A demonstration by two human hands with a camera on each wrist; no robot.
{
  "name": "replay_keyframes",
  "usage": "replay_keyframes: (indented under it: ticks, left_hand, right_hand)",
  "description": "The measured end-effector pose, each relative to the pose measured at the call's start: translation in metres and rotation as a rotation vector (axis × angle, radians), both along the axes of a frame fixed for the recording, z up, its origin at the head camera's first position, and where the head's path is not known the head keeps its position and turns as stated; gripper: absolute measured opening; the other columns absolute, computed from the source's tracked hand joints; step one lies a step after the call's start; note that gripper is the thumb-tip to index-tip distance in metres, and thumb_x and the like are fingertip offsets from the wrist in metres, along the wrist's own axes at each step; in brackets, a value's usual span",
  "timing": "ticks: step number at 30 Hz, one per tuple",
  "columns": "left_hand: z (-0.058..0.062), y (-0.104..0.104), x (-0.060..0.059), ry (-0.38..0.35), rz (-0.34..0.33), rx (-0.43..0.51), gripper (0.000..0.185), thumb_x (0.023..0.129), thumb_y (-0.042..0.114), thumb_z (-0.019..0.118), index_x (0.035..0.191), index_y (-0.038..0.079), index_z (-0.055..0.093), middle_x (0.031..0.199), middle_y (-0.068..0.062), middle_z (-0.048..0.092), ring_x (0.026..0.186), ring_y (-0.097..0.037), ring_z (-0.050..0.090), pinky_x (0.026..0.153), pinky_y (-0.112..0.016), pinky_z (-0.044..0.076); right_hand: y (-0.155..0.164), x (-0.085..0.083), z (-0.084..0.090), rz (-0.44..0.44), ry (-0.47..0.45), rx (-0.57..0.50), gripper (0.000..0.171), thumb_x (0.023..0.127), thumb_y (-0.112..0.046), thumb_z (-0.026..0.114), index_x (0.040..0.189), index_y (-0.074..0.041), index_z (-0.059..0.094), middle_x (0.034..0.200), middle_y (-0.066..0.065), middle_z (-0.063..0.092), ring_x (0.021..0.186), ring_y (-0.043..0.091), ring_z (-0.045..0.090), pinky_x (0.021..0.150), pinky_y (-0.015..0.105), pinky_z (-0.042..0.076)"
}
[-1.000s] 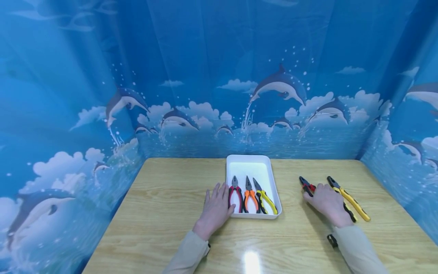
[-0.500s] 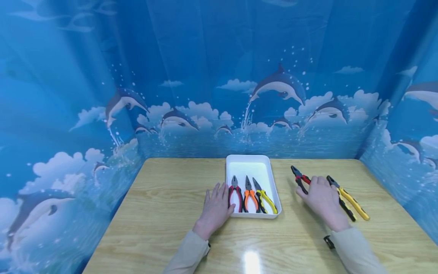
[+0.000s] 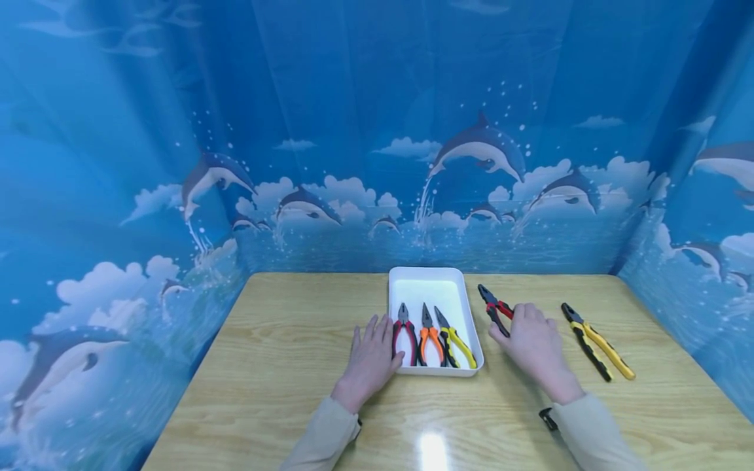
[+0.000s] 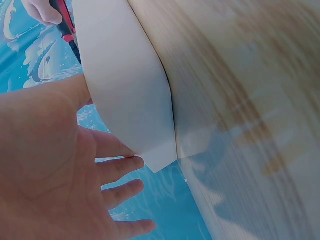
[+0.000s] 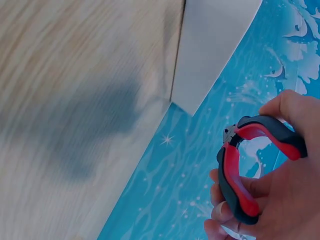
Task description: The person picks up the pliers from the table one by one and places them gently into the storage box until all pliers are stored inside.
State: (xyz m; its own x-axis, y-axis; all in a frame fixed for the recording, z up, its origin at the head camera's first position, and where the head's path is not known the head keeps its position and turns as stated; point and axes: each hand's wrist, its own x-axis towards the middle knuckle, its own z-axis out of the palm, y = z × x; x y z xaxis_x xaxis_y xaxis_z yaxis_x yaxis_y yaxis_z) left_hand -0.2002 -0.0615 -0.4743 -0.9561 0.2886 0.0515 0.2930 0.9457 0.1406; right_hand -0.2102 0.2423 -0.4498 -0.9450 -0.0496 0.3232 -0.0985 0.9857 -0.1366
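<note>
- Dolphin-printed blue curtains [image 3: 483, 150] wall in a light wooden table [image 3: 283, 353] on three sides, as seen from the head camera.
- At the table's middle stands a white tray [image 3: 432, 278], its long side running away from the person.
- Three pliers lie side by side in the tray's near half, noses pointing away: a red-handled pair [image 3: 404, 335], an orange-handled pair [image 3: 430, 336] and a yellow-handled pair [image 3: 455, 339].
- The person's left hand [image 3: 371, 356] lies palm down on the table, fingers straight and spread, its thumb side touching the tray's left wall; it grasps nothing. The left wrist view shows the fingers [image 4: 117, 167] against the tray's corner [image 4: 155, 150].
- The right hand [image 3: 530, 340] is raised just right of the tray, fingers curled round the handles of a red-and-black pair of pliers [image 3: 493, 307], whose nose points up and away towards the tray's right rim.
- The right wrist view confirms the clasp: thumb over one red-and-black handle [image 5: 250, 170], fingers wrapped under the other.
- Both forearms wear beige sleeves [image 3: 326, 435] and reach in from the near edge.
- A yellow-and-black pair of pliers [image 3: 596, 340] lies flat on the table, well right of the right hand, untouched.
</note>
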Motion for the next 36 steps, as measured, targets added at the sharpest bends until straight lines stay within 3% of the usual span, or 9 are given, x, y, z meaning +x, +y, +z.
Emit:
replay_keyframes:
  ticks: [13,21,28,36]
  left_hand:
    - [0.001,0.0,0.001,0.003,-0.001,-0.017,0.074,0.102,0.049,0.054,0.156,0.002,0.034,0.162,-0.015,0.034,0.151,-0.036,0.028,0.119,-0.064,0.027]
    - [0.001,0.001,0.0,0.018,0.004,-0.012,0.074,0.102,0.048,0.056,0.156,0.003,0.036,0.162,-0.015,0.035,0.15,-0.036,0.029,0.118,-0.064,0.027]
    - [0.001,0.0,0.001,0.015,0.003,-0.01,0.074,0.102,0.048,0.055,0.156,0.002,0.036,0.162,-0.015,0.035,0.15,-0.037,0.029,0.118,-0.064,0.027]
    - [0.001,0.0,0.0,0.015,0.003,-0.027,0.074,0.102,0.05,0.055,0.156,0.003,0.035,0.162,-0.015,0.034,0.15,-0.036,0.029,0.118,-0.063,0.028]
  right_hand:
    - [-0.026,-0.008,0.008,-0.003,-0.119,0.0,0.059,0.096,-0.05,0.058,0.099,0.009,0.055,0.091,0.021,0.056,0.075,0.032,0.053,0.066,0.047,0.042]
    - [-0.047,-0.027,0.026,-0.021,-0.252,-0.007,0.057,0.099,-0.048,0.054,0.105,0.009,0.057,0.099,0.023,0.058,0.084,0.034,0.057,0.081,0.055,0.045]
    - [-0.064,-0.05,0.037,-0.013,-0.339,0.009,0.063,0.1,-0.049,0.049,0.11,0.012,0.059,0.1,0.024,0.061,0.082,0.035,0.058,0.089,0.058,0.044]
    - [-0.078,-0.075,0.042,-0.036,-0.468,0.039,0.06,0.102,-0.051,0.046,0.104,0.005,0.067,0.118,0.028,0.063,0.111,0.043,0.059,0.111,0.069,0.031]
